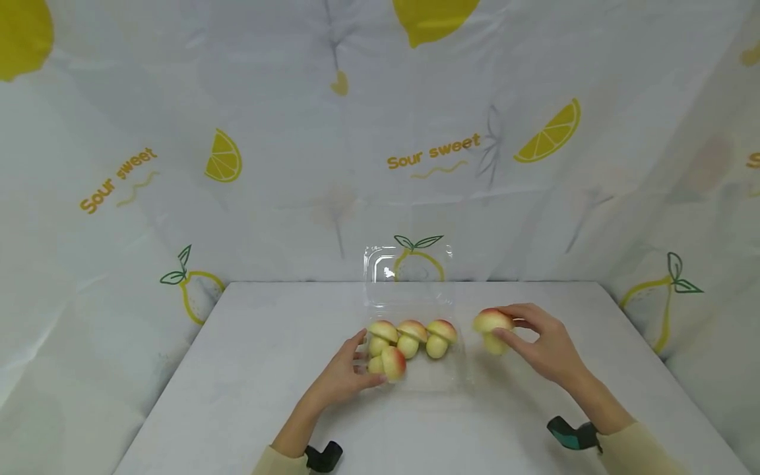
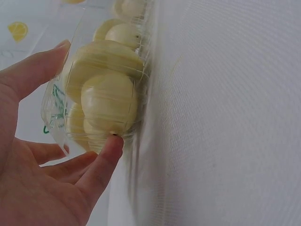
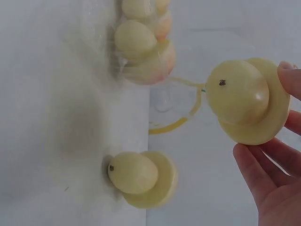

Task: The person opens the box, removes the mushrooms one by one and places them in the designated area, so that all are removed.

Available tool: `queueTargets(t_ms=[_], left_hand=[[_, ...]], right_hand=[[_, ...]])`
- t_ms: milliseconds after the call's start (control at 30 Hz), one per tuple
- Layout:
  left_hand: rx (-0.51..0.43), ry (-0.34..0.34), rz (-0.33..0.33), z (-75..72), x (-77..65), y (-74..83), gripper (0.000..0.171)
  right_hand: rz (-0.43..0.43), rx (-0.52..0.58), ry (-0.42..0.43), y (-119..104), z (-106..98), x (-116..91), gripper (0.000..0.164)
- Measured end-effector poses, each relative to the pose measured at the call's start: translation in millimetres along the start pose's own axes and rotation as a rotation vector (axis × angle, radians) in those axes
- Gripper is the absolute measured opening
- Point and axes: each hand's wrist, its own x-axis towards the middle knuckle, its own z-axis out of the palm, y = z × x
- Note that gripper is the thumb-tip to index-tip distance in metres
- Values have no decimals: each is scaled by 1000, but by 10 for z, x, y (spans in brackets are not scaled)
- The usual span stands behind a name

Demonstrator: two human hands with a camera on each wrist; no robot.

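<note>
A clear plastic clamshell box (image 1: 436,379) lies on the table with its lid (image 1: 380,290) raised at the back. Inside are several yellow mushroom-shaped pieces with reddish caps, three in the back row and one tipped mushroom (image 1: 393,363) at front left. My left hand (image 1: 344,376) grips the box's left end, thumb at the front, fingers along the side wall. To the right of the box, my right hand (image 1: 543,343) pinches another mushroom (image 3: 237,96) by its cap, stem downward, above the table.
A further mushroom (image 3: 134,172) stands on the white table (image 1: 285,330) near my right hand; the head view does not show it. A lemon-printed white curtain (image 1: 297,165) hangs directly behind the table and along both sides.
</note>
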Motion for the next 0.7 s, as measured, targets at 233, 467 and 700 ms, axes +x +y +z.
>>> queueTargets(t_ms=[233, 467, 700], left_hand=[[-15, 0, -2, 0, 8, 13, 104], [-10, 2, 4, 6, 13, 19, 103], [-10, 3, 4, 6, 14, 21, 103]], right_hand=[[-3, -27, 29, 122, -112, -20, 46], [49, -16, 49, 313, -209, -35, 44], [109, -30, 99, 465, -262, -40, 37]])
